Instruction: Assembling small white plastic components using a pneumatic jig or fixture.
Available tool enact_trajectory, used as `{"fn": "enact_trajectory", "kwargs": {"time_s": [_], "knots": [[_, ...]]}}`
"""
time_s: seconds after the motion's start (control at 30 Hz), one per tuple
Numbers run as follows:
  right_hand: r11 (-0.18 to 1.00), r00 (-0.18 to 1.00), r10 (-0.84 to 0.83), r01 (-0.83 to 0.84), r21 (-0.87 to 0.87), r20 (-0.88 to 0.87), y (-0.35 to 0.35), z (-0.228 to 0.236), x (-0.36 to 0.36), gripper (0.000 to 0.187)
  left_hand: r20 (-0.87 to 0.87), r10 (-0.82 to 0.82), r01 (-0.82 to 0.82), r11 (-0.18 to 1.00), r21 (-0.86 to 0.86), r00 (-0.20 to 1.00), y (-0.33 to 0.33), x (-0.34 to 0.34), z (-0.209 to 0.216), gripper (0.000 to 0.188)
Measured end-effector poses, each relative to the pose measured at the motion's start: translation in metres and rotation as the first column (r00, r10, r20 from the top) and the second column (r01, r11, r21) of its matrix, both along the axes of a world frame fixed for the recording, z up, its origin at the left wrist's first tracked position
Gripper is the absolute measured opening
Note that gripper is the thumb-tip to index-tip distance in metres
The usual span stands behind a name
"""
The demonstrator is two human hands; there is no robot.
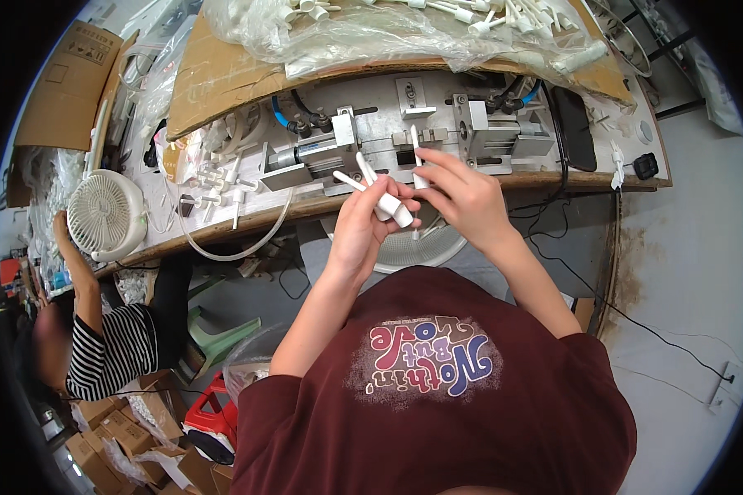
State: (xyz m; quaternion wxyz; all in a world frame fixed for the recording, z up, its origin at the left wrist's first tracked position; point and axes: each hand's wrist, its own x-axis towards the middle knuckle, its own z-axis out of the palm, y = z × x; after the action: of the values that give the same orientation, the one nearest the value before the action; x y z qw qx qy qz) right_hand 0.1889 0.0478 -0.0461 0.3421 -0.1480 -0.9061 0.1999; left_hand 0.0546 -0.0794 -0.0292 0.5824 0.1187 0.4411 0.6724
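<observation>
My left hand point(358, 227) is closed around a small bunch of white plastic sticks with wide, cap-like ends point(395, 209). Their thin ends fan out up and left past the fingers. Between thumb and fingers, my right hand point(473, 198) pinches one similar white plastic stick point(416, 153), held nearly upright with its thin end pointing away from me. Both hands are close together at the table's front edge. Just beyond them is a metal fixture with a left clamp block point(326, 154), a right clamp block point(504, 132) and a small middle holder point(425, 136).
A clear bag of white plastic parts point(437, 37) lies on cardboard point(264, 82) at the back. Loose white parts point(219, 186) and a white fan point(106, 216) are at left. A phone point(573, 128) lies at right. A co-worker in a striped shirt point(115, 351) sits at left.
</observation>
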Motion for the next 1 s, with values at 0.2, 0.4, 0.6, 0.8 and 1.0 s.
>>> {"fn": "enact_trajectory", "kwargs": {"time_s": [0.2, 0.4, 0.6, 0.8, 1.0], "knots": [[0.970, 0.986, -0.058, 0.019, 0.243, 0.153, 0.001, -0.002, -0.011, 0.013, -0.040, 0.047, -0.044, 0.997, 0.068, 0.998, -0.010, -0.002, -0.004, 0.036], [0.981, 0.971, -0.058, 0.012, 0.196, 0.230, 0.005, -0.004, -0.016, 0.025, -0.064, 0.053, -0.047, 0.995, 0.086, 0.997, -0.012, -0.005, 0.003, 0.042], [0.978, 0.959, -0.088, 0.032, 0.204, 0.270, 0.003, -0.002, -0.018, 0.024, -0.111, 0.124, -0.111, 0.987, 0.115, 0.986, -0.007, -0.005, 0.021, 0.053], [0.947, 0.966, 0.258, -0.255, -0.193, -0.012, -0.006, 0.037, -0.003, 0.031, -0.113, 0.145, -0.137, 0.987, 0.080, 0.983, -0.012, -0.002, 0.018, 0.054], [0.950, 0.952, 0.304, -0.305, -0.066, -0.024, -0.022, 0.034, 0.007, 0.030, 0.011, -0.030, 0.029, 0.999, 0.023, 0.999, -0.010, 0.004, 0.011, 0.055]]}}
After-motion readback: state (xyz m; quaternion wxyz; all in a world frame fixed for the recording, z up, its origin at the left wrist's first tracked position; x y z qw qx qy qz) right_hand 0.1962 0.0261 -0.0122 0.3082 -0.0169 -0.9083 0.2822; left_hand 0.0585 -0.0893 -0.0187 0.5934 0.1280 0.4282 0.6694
